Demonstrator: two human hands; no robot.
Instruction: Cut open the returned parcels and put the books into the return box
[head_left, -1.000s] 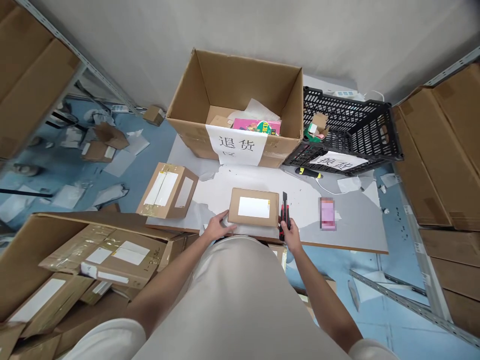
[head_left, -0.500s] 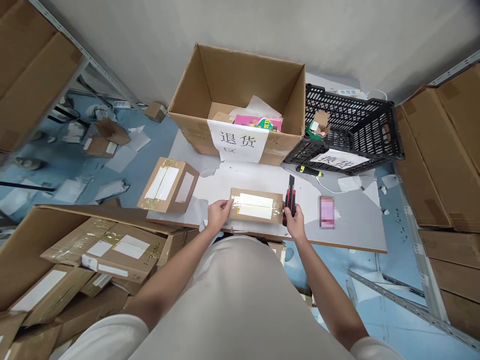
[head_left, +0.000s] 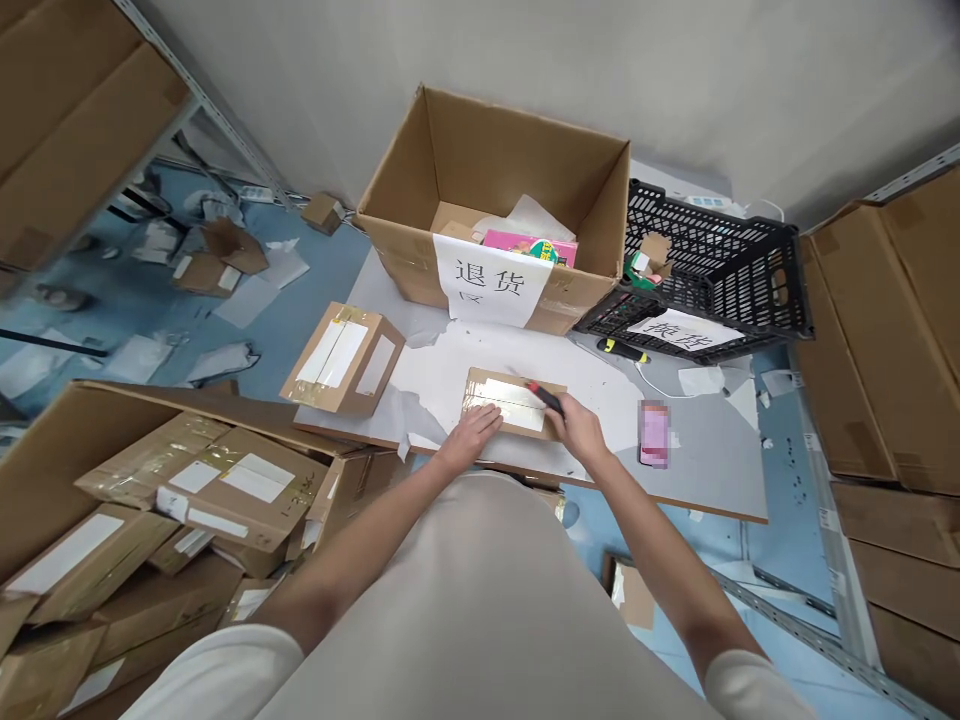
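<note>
Left hand: flat on carton, near front edge of desk
Right hand: gripping cutter
Carton: unopened, I judge

Lg cardboard ctn, front: white paper sign, blk Chinese chars "退货" in lg type, smaller, fainter "区" below. Blk plastic crate, front: white paper sign, reads "换货", slight tilt. Taped box, lower L: handwriting nr R edge, starts approx "1-2", rest unclear. Pink pkg inside lg ctn: chars on green oval, too sm & partly cut off, can't read. Sm taped parcel, ctr: white label, print illegible. Phone screen: pixelated, unreadable.
</note>
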